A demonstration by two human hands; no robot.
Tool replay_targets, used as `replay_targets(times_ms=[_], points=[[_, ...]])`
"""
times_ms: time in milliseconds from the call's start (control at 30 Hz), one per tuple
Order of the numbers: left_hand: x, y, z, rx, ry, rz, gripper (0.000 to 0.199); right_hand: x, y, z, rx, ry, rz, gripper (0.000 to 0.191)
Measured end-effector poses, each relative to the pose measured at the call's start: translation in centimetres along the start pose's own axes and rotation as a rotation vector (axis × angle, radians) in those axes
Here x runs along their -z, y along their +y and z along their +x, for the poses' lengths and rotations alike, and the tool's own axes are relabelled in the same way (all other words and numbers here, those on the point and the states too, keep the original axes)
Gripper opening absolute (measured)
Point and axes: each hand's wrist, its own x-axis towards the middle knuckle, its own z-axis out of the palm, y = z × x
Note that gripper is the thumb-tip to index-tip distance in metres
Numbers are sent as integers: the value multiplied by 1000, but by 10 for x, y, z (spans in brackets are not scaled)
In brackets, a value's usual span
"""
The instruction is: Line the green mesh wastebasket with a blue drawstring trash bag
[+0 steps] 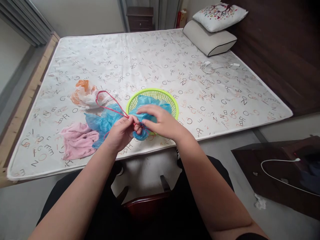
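My left hand (123, 131) is closed in a pinch on a red string (110, 108), whose loop sticks out to the left. A blue plastic bag (143, 100) lies in and over the near rim of a green plastic basket (174, 100). Its gathered part sits by my fingers, with red string around it. Over the bag, my right hand (162, 121) has its fingers stretched out and apart, with the thumb close to the gathered part. More blue plastic (103, 120) spreads to the left behind my left hand; whether it is the same bag I cannot tell.
Left of my hands lie a pink cloth (78, 140) and a crumpled white and orange plastic bag (86, 95). The letter-patterned mattress (150, 63) bears two stacked pillows (210, 36) and a white cable (208, 68) farther back. A dark cabinet (270, 166) stands at right.
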Motion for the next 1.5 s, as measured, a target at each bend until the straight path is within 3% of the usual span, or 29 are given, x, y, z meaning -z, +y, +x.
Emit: replay_targets(times_ms=[100,233,433,600,800,867,1000,1100,1267,1400,1500], points=[[6,-2,2,-117,42,256,36,-5,6,0,-55,-135,3,20],[11,-6,1,-283,243,610,35,-7,12,0,-172,-64,-109,13],[2,-12,-3,-429,368,582,31,-10,19,2,-291,-45,-39,20],[-10,-10,-15,-519,267,653,29,-17,26,6,-347,79,154,46],[-13,-14,-24,-526,30,868,31,-22,14,6,-220,10,389,31],[-14,-14,-25,-543,-1,852,31,-15,15,7,-191,123,400,29],[-12,-7,-26,-593,-13,831,37,16,31,6,-187,608,477,39],[-4,-2,-25,-545,-67,939,42,35,44,2,-192,753,385,45],[14,-5,-22,-540,-49,1212,35,40,53,0,-179,648,242,59],[32,-9,-16,-611,174,1280,32,38,52,-1,-185,416,121,80],[49,-5,-12,-504,356,1268,50,29,51,-3,-193,214,-87,96]])
